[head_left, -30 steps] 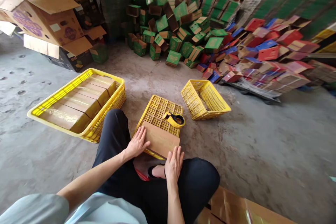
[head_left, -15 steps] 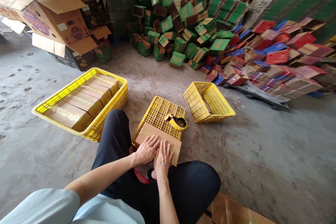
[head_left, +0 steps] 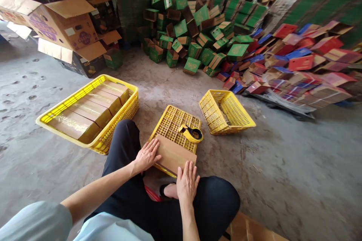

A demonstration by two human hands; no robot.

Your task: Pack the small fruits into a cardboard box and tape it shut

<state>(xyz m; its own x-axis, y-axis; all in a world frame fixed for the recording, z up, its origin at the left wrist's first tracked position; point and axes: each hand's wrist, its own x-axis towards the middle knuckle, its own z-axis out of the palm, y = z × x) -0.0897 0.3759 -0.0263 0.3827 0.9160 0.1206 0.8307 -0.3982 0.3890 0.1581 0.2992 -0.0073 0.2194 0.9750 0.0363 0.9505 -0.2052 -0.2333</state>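
Observation:
A brown cardboard box (head_left: 174, 153) lies on the upturned yellow plastic crate (head_left: 167, 121) in front of me. My left hand (head_left: 147, 154) rests on the box's left end with its fingers stretched out. At the opposite end, the extended fingers of my right hand (head_left: 187, 180) touch the near right edge. Neither hand is gripping anything. Just beyond the box, a yellow and black tape dispenser (head_left: 191, 133) sits on the crate's right side. Whether tape runs along the top of the box I cannot tell for sure.
To the left stands a yellow crate (head_left: 132, 99) holding several brown boxes (head_left: 93, 111). Another yellow crate (head_left: 226, 115), tilted, is on the right. Heaps of green boxes (head_left: 192, 66) and red boxes (head_left: 301, 62) lie behind. Large open cartons (head_left: 63, 26) are stacked at the back left.
My hands have moved apart from the middle of the box, the left one toward its left end and the right one toward its right end. The box stays on the crate.

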